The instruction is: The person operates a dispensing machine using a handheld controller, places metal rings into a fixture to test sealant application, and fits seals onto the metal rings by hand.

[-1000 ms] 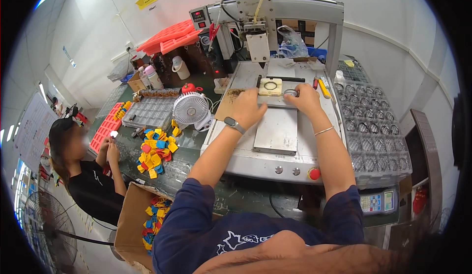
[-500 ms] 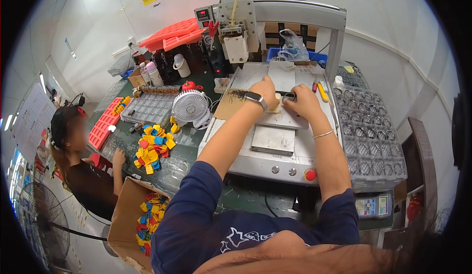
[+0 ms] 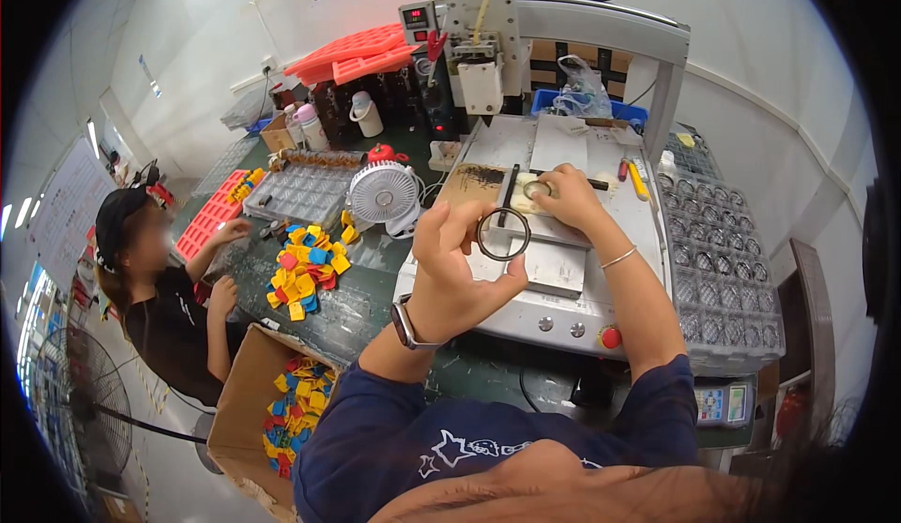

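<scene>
Between the thumb and fingers of my left hand (image 3: 458, 274), a thin dark ring (image 3: 481, 242) is held up, with its opening facing me. Further back, my right hand (image 3: 571, 197) reaches over the machine bed (image 3: 460, 312), thumb and fingertips closed at the edge of a small round, ring-like piece (image 3: 537, 189). That piece lies at a pale block on the metal fixture plate, and the fingers partly cover it. Dark bars (image 3: 510, 185) edge the block. A brown board (image 3: 469, 188) with black specks lies left of it.
The machine head (image 3: 481, 82) hangs behind my hands. At right stands a stack of clear trays (image 3: 723, 279) of round parts; a yellow cutter (image 3: 639, 181) lies nearby. Left are a white fan (image 3: 383, 193), coloured plastic pieces (image 3: 305, 274), a carton (image 3: 246, 396) and a seated co-worker (image 3: 169, 307).
My left hand has drawn back toward me and now holds up the dark ring. My right hand stays over the fixture. The co-worker's arm has lifted, and the view has shifted slightly.
</scene>
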Demonstrator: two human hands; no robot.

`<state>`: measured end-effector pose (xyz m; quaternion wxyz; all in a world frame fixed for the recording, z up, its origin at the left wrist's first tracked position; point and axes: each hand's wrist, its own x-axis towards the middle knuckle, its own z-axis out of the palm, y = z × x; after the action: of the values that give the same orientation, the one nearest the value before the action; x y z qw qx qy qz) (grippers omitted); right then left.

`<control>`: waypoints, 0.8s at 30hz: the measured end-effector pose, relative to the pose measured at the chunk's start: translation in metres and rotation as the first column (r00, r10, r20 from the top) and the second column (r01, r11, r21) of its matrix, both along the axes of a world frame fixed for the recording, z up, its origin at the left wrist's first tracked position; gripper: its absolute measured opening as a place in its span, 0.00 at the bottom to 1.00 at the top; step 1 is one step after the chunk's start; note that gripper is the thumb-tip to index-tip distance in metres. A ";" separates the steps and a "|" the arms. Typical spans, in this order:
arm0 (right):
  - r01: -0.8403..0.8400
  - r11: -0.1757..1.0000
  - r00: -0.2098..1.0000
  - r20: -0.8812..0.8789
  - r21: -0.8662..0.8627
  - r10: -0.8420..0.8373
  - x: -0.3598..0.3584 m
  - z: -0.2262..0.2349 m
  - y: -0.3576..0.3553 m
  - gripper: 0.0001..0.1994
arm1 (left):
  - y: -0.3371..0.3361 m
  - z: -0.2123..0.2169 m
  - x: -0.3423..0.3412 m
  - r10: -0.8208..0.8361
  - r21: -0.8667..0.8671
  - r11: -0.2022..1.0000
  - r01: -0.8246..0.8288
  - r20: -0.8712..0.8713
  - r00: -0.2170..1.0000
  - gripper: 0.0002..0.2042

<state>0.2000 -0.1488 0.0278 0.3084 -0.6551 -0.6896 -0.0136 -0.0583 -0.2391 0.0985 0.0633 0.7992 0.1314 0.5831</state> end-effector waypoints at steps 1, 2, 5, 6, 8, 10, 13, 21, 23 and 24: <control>0.059 0.998 0.998 -0.035 0.018 -0.058 -0.001 -0.002 0.000 0.20 | -0.002 0.001 -0.004 0.021 0.005 1.000 -0.021 -0.011 1.000 0.48; 0.072 0.997 0.997 -0.033 0.013 -0.071 -0.002 -0.003 0.001 0.19 | -0.003 0.002 -0.005 -0.004 0.047 0.999 0.003 0.023 1.000 0.48; 0.088 0.996 0.996 -0.032 0.030 -0.087 -0.003 -0.004 0.002 0.19 | -0.007 0.002 -0.010 -0.003 0.101 0.995 -0.003 0.056 0.998 0.46; 0.057 0.998 0.998 -0.036 0.025 -0.056 -0.003 -0.004 0.001 0.19 | -0.008 0.002 -0.012 -0.003 0.120 0.993 -0.005 0.064 0.998 0.46; 0.078 0.997 0.995 -0.062 -0.013 -0.079 -0.003 -0.002 0.000 0.19 | -0.011 0.002 -0.015 -0.004 0.114 0.993 -0.003 0.064 0.998 0.47; 0.047 0.999 0.997 -0.058 -0.020 -0.048 -0.004 0.001 -0.001 0.19 | -0.013 0.003 -0.018 -0.033 0.081 0.996 0.025 0.096 0.995 0.48; 0.061 0.998 0.998 -0.029 -0.029 -0.062 -0.007 0.004 -0.004 0.19 | -0.016 0.006 -0.022 -0.097 -0.022 0.995 0.100 0.107 0.989 0.49; 0.062 0.998 0.987 0.148 0.020 -0.065 -0.009 0.002 -0.005 0.18 | -0.018 0.014 -0.032 -0.140 -0.235 0.962 0.139 0.009 0.990 0.46; 0.036 0.998 0.995 0.091 0.057 -0.041 -0.006 0.001 -0.005 0.18 | -0.019 0.016 -0.032 -0.177 -0.282 0.942 0.185 0.052 0.983 0.44; -0.005 0.999 0.996 0.091 0.054 0.001 -0.005 0.001 -0.005 0.18 | -0.019 0.016 -0.032 -0.171 -0.277 0.941 0.193 0.102 0.980 0.43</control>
<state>0.1952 -0.1535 0.0291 0.2944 -0.6442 -0.7033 -0.0616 -0.0905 -0.2581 0.1150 0.2369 0.7673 0.1371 0.5799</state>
